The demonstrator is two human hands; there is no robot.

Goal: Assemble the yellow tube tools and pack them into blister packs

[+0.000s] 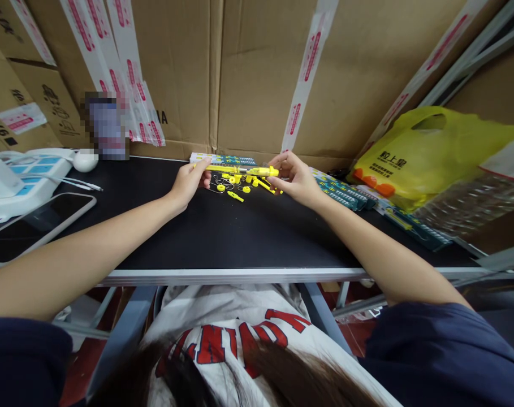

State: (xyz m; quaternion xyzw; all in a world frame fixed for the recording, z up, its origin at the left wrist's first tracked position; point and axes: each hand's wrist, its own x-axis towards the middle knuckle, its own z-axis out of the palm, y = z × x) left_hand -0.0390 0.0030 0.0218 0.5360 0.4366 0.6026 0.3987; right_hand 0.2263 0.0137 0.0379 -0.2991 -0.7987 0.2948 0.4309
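Observation:
Above the black tabletop I hold a slim yellow pen-like stick level between both hands. It has a see-through section and a thicker yellow right end; its exact kind is unclear. My left hand is closed on the left end. The fingers of my right hand pinch the right end. Beneath the stick lie several small yellow plastic parts, among them a round cap and a flat yellow piece, with thin bent wires. The hands and stick partly cover this heap.
Printed boxes lie behind and right of my right hand. Farther right are a yellow plastic bag and a clear plastic package. A phone and a white power strip with cables sit left. Cardboard stands along the back.

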